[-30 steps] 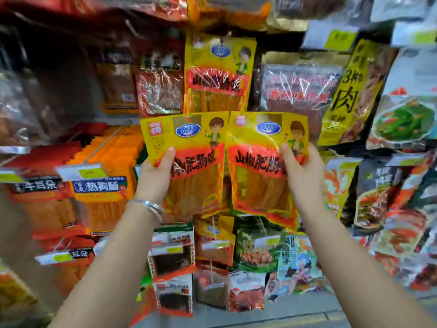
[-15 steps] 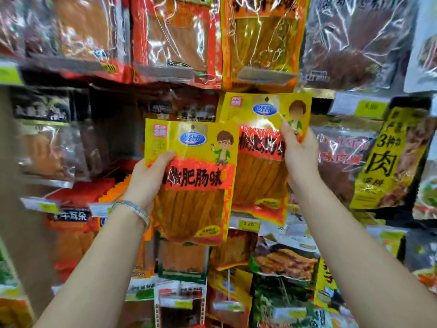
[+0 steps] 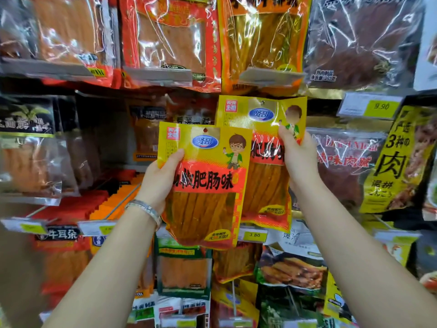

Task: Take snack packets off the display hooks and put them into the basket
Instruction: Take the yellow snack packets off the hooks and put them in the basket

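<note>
My left hand (image 3: 160,178) grips a yellow and red snack packet (image 3: 208,185) by its left edge, thumb across the front. It hangs free in front of the display, its hanging hole showing at the top. My right hand (image 3: 299,159) grips a second, matching packet (image 3: 264,114) by its right side, held higher and behind the first. That packet's top lies just under the bottom of a large orange packet (image 3: 262,41) in the row above. Whether it hangs on a hook I cannot tell. No basket is in view.
Rows of hanging snack packets fill the whole display: big clear ones along the top, a dark dried-meat packet (image 3: 347,159) and a yellow packet (image 3: 397,159) at right, orange ones (image 3: 63,235) at lower left. Price tags (image 3: 372,107) stick out on hook ends.
Both hands have risen with their packets. The right packet has gone up and behind the left one, close under the top row. The view has tilted upward.
</note>
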The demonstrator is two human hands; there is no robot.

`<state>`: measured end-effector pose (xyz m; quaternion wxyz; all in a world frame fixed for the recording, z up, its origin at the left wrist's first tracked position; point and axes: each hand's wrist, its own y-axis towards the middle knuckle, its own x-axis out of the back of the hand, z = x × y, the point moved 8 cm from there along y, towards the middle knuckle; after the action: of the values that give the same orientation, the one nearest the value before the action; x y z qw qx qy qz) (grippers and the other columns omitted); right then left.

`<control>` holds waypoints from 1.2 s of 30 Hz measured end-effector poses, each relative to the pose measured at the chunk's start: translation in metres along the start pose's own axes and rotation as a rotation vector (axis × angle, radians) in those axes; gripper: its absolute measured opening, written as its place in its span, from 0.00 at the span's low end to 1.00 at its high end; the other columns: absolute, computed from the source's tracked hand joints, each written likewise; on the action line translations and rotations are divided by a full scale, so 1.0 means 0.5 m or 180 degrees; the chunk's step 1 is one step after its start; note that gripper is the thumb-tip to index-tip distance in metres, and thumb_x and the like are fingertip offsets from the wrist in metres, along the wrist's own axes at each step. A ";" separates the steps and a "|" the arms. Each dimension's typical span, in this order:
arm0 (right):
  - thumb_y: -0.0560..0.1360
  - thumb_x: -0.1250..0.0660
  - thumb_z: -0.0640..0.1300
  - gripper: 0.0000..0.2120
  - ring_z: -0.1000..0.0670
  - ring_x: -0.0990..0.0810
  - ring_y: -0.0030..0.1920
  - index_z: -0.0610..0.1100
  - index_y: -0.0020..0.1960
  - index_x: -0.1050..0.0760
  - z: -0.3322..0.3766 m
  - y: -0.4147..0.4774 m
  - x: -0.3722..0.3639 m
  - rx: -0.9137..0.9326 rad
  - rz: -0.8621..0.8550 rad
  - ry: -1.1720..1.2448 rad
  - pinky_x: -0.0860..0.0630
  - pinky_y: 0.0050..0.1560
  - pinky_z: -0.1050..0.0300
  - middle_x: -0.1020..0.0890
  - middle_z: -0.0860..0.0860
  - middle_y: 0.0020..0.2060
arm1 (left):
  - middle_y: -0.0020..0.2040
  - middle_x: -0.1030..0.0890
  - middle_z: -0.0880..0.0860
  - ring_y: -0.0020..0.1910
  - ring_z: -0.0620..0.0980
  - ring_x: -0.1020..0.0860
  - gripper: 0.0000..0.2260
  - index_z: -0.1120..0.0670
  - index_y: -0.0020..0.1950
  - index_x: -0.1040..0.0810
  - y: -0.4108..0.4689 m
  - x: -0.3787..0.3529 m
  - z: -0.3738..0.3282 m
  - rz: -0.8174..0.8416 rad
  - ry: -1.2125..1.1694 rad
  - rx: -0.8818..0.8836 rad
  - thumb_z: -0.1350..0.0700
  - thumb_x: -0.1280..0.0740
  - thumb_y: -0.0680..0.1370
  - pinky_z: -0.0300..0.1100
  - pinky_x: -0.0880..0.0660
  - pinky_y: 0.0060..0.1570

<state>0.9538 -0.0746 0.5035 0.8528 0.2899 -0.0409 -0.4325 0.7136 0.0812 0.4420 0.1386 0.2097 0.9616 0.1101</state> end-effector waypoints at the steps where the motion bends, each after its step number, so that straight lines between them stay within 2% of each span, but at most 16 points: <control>1: 0.77 0.35 0.49 0.06 0.47 0.18 0.53 0.51 0.50 0.21 0.000 0.001 -0.001 0.0005 -0.0006 -0.0024 0.25 0.59 0.39 0.16 0.49 0.50 | 0.43 0.15 0.52 0.42 0.52 0.16 0.10 0.50 0.48 0.20 0.005 0.000 0.002 0.0004 0.0005 -0.0006 0.45 0.32 0.75 0.47 0.22 0.44; 5: 0.76 0.35 0.51 0.05 0.48 0.18 0.50 0.52 0.48 0.22 -0.002 0.012 -0.007 0.0081 -0.0022 -0.0154 0.22 0.55 0.41 0.16 0.50 0.48 | 0.43 0.15 0.52 0.42 0.51 0.16 0.10 0.49 0.48 0.20 0.021 0.000 0.008 0.0062 0.0062 -0.0009 0.44 0.33 0.75 0.48 0.22 0.44; 9: 0.78 0.41 0.53 0.10 0.46 0.21 0.53 0.49 0.52 0.26 -0.026 0.043 -0.022 0.0001 -0.0103 -0.0488 0.25 0.58 0.42 0.19 0.47 0.51 | 0.44 0.15 0.52 0.43 0.51 0.16 0.11 0.49 0.49 0.20 0.033 -0.009 0.008 0.0152 0.0086 0.0032 0.44 0.33 0.75 0.48 0.22 0.46; 13: 0.82 0.49 0.51 0.17 0.46 0.28 0.51 0.41 0.59 0.30 -0.047 0.079 -0.037 -0.0115 -0.0070 -0.1259 0.34 0.50 0.54 0.26 0.49 0.46 | 0.44 0.15 0.51 0.43 0.50 0.16 0.12 0.50 0.50 0.20 0.039 -0.027 0.006 0.0272 0.0125 0.0045 0.43 0.33 0.75 0.47 0.23 0.44; 16: 0.81 0.45 0.46 0.13 0.43 0.26 0.54 0.39 0.57 0.29 -0.043 0.083 -0.016 0.0221 -0.0173 -0.1837 0.35 0.47 0.54 0.26 0.46 0.50 | 0.45 0.15 0.51 0.44 0.49 0.16 0.11 0.49 0.51 0.19 0.044 -0.042 0.004 0.0370 0.0161 0.0063 0.44 0.34 0.76 0.47 0.23 0.45; 18: 0.78 0.41 0.44 0.14 0.43 0.26 0.59 0.39 0.61 0.29 -0.032 0.068 -0.002 0.0558 -0.0299 -0.1954 0.30 0.55 0.51 0.23 0.44 0.56 | 0.45 0.15 0.51 0.44 0.50 0.16 0.11 0.49 0.49 0.19 0.045 -0.053 0.003 0.0450 0.0163 0.0071 0.44 0.34 0.76 0.49 0.23 0.47; 19: 0.78 0.39 0.45 0.15 0.45 0.26 0.58 0.40 0.62 0.29 -0.028 0.056 0.004 0.0666 -0.0362 -0.1819 0.29 0.58 0.52 0.24 0.43 0.57 | 0.46 0.15 0.52 0.45 0.51 0.16 0.11 0.49 0.49 0.19 0.045 -0.060 0.003 0.0485 0.0143 0.0073 0.44 0.34 0.76 0.50 0.23 0.49; 21: 0.76 0.39 0.52 0.13 0.52 0.24 0.52 0.46 0.56 0.27 -0.026 0.028 0.003 0.0593 -0.0283 -0.1158 0.28 0.54 0.59 0.22 0.45 0.55 | 0.46 0.15 0.52 0.46 0.52 0.16 0.11 0.50 0.50 0.19 0.045 -0.077 0.002 0.0569 0.0116 0.0065 0.44 0.33 0.75 0.51 0.23 0.51; 22: 0.75 0.41 0.58 0.16 0.53 0.22 0.52 0.48 0.54 0.26 -0.032 0.017 -0.012 0.0325 -0.0056 -0.0781 0.28 0.54 0.57 0.20 0.47 0.53 | 0.46 0.15 0.53 0.46 0.52 0.16 0.11 0.50 0.50 0.19 0.043 -0.088 0.001 0.0609 0.0130 0.0058 0.44 0.33 0.75 0.51 0.23 0.51; 25: 0.68 0.40 0.68 0.25 0.51 0.20 0.56 0.53 0.55 0.23 -0.043 -0.005 -0.045 -0.0451 0.0433 0.0062 0.27 0.62 0.46 0.18 0.52 0.54 | 0.45 0.15 0.52 0.45 0.52 0.16 0.11 0.51 0.49 0.20 0.039 -0.125 -0.003 0.0672 0.0095 0.0069 0.44 0.33 0.76 0.49 0.23 0.48; 28: 0.64 0.38 0.73 0.29 0.50 0.20 0.58 0.57 0.56 0.22 -0.024 -0.006 -0.041 -0.0443 0.0425 0.0600 0.28 0.63 0.44 0.18 0.54 0.55 | 0.45 0.15 0.52 0.44 0.51 0.16 0.12 0.51 0.51 0.21 0.034 -0.162 -0.012 0.0791 0.0099 0.0057 0.44 0.34 0.76 0.46 0.22 0.44; 29: 0.64 0.38 0.72 0.25 0.52 0.19 0.56 0.59 0.54 0.21 -0.012 -0.003 -0.033 -0.0284 0.0389 0.0559 0.27 0.61 0.44 0.17 0.56 0.53 | 0.47 0.15 0.52 0.46 0.51 0.16 0.13 0.51 0.53 0.21 0.032 -0.173 -0.017 0.0816 0.0126 0.0031 0.44 0.34 0.76 0.47 0.22 0.46; 31: 0.68 0.35 0.65 0.11 0.52 0.18 0.48 0.61 0.44 0.20 0.015 0.001 -0.015 0.0142 0.0206 0.0098 0.23 0.56 0.42 0.16 0.58 0.43 | 0.53 0.17 0.53 0.50 0.53 0.18 0.14 0.50 0.57 0.24 0.035 -0.185 -0.036 0.0691 0.0246 -0.0168 0.45 0.32 0.75 0.51 0.22 0.52; 32: 0.70 0.33 0.60 0.07 0.50 0.18 0.46 0.59 0.42 0.21 0.026 0.006 -0.005 0.0334 0.0095 -0.0119 0.23 0.55 0.41 0.17 0.57 0.41 | 0.54 0.18 0.52 0.51 0.52 0.18 0.12 0.49 0.56 0.26 0.037 -0.186 -0.055 0.0530 0.0363 -0.0424 0.48 0.30 0.75 0.50 0.21 0.52; 34: 0.72 0.32 0.55 0.04 0.50 0.19 0.46 0.57 0.41 0.24 0.039 0.014 0.007 0.0598 -0.0053 -0.0368 0.23 0.53 0.42 0.18 0.57 0.40 | 0.56 0.21 0.51 0.55 0.49 0.21 0.16 0.47 0.56 0.31 0.032 -0.181 -0.110 0.0166 0.0651 -0.1125 0.56 0.29 0.74 0.41 0.23 0.52; 36: 0.73 0.33 0.54 0.04 0.55 0.19 0.44 0.58 0.40 0.24 0.050 0.023 0.010 0.0775 -0.0096 -0.0429 0.23 0.48 0.49 0.18 0.59 0.38 | 0.64 0.28 0.47 0.63 0.43 0.28 0.23 0.48 0.66 0.34 0.017 -0.183 -0.160 -0.0004 0.1009 -0.1846 0.58 0.30 0.74 0.38 0.30 0.62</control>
<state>0.9571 -0.0849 0.5295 0.8000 0.3621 -0.1459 -0.4556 0.7718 0.0366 0.5395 0.0413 0.1412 0.8999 0.4105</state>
